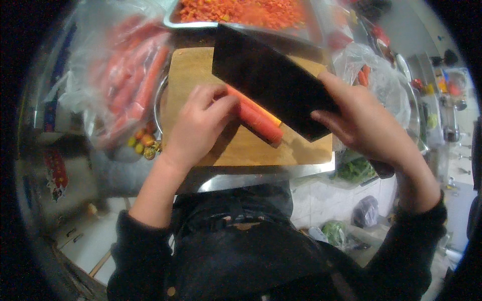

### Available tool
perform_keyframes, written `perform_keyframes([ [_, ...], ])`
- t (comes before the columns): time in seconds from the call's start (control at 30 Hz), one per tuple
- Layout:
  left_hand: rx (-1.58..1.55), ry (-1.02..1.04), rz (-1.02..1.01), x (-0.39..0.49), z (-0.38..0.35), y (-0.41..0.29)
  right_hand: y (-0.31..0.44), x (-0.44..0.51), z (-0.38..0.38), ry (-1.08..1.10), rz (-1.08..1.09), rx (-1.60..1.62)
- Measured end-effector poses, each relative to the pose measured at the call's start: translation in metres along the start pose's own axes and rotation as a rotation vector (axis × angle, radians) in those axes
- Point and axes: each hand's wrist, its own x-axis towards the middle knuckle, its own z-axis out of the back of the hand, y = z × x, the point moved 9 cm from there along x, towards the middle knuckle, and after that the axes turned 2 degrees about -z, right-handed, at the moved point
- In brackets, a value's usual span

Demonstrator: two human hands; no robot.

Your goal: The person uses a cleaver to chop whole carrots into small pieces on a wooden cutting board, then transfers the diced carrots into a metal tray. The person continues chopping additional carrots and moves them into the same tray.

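A carrot (260, 119) lies at a slant on the wooden cutting board (188, 71), its far end under the fingers of my left hand (203, 120). Along its right side runs a yellow-orange strip, seemingly a cut face. My right hand (361, 116) grips a dark, broad-bladed cleaver (267, 79), with the thumb and a finger on the blade. The blade's lower edge is close beside the carrot; whether it touches cannot be told. My left fingertips are partly hidden.
Beyond the board stands a metal tray (188, 25) of diced carrot. A clear plastic bag of whole carrots (128, 75) is at the left, near several carrot ends (145, 143). Another plastic bag (388, 82) sits at the right. Leafy greens (354, 169) are below it.
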Motion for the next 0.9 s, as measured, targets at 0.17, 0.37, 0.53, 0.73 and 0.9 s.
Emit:
perform_keyframes([
  [0.17, 0.068, -0.029, -0.095, -0.007, 0.01, -0.01, 0.008, -0.005, -0.005, 0.069, 0.012, 0.016],
  [0.37, 0.069, -0.06, -0.081, -0.008, 0.013, -0.01, 0.016, -0.01, -0.005, 0.135, -0.019, -0.008],
  [0.53, 0.069, -0.064, -0.078, -0.009, 0.014, -0.011, 0.021, -0.01, -0.002, 0.154, -0.053, -0.05],
  [0.73, 0.065, -0.082, -0.071, -0.009, 0.014, -0.009, 0.032, 0.0, 0.002, 0.131, 0.035, -0.129],
  [0.9, 0.077, -0.078, -0.069, -0.01, 0.012, -0.008, 0.044, 0.007, 0.007, 0.098, 0.084, -0.263],
])
